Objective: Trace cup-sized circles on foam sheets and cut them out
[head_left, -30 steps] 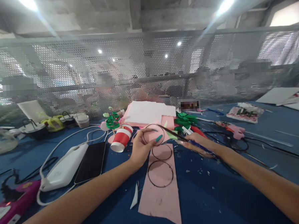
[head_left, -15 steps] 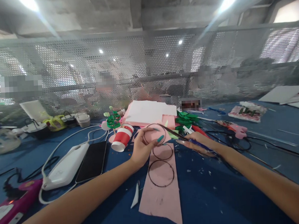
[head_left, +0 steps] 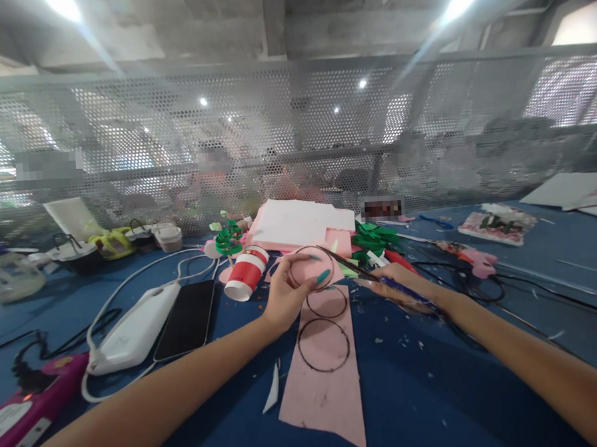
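My left hand (head_left: 287, 294) pinches a piece of pink paper (head_left: 303, 266) marked with a dark circle, thumb on top. In my right hand (head_left: 399, 286) is a pair of scissors (head_left: 348, 264) with blue handles. Their dark blades point left and reach the right side of the held paper, near the drawn line; whether they touch it I cannot tell. Beneath, a long pink paper strip (head_left: 320, 399) lies on the blue table, with two more circles drawn on it. A thin white scrap (head_left: 272, 390) lies left of the strip.
A red and white paper cup (head_left: 246, 274) lies tilted left of my hands, beside a green paper plant (head_left: 228, 239). A phone (head_left: 186, 321), white power bank (head_left: 136, 329) and purple power strip (head_left: 38, 404) are further left. White sheets (head_left: 298, 222) lie ahead; a pink glue gun (head_left: 475, 261) is right.
The whole view has shifted slightly, moving things a little to the right. Both hands, the held paper and the scissors keep nearly the same positions relative to each other.
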Available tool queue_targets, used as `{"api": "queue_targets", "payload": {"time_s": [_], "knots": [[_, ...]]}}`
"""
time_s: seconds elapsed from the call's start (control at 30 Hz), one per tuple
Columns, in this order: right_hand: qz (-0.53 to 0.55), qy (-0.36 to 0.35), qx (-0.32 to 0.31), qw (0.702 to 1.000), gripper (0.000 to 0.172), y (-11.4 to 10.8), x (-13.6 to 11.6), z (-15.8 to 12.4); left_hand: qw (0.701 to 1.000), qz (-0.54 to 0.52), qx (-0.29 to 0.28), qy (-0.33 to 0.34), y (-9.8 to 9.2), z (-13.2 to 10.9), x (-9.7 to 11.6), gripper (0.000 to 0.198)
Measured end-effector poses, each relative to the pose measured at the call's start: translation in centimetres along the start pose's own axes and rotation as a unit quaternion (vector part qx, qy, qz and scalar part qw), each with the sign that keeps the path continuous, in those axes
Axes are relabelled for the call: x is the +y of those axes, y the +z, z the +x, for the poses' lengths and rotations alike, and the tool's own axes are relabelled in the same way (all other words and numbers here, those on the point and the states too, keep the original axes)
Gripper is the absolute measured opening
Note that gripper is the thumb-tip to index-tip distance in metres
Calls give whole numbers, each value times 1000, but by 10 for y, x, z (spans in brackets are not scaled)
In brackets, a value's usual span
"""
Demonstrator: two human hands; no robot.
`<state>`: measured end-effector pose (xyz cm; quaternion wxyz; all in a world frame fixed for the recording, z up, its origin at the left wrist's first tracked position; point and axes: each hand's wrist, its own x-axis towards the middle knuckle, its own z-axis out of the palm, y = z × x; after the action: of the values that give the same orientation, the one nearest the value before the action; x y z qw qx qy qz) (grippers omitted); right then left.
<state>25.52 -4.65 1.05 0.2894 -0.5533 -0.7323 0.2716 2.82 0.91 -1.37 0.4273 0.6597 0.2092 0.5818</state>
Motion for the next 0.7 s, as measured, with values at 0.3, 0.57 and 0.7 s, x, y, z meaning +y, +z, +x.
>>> {"api": "queue_targets", "payload": {"time_s": [0.3, 0.57, 0.7], "knots": [[-13, -21, -28, 999, 46, -8, 10, 0, 1000, -8, -10, -3, 1, -1, 2, 37], [-25, -30, -32, 999, 44, -8, 6, -1, 1000, -12, -12, -14, 1, -1, 2, 37], [-19, -29, -40, 999, 42, -8, 7, -1, 1000, -26, -11, -15, 3, -1, 4, 36]]}}
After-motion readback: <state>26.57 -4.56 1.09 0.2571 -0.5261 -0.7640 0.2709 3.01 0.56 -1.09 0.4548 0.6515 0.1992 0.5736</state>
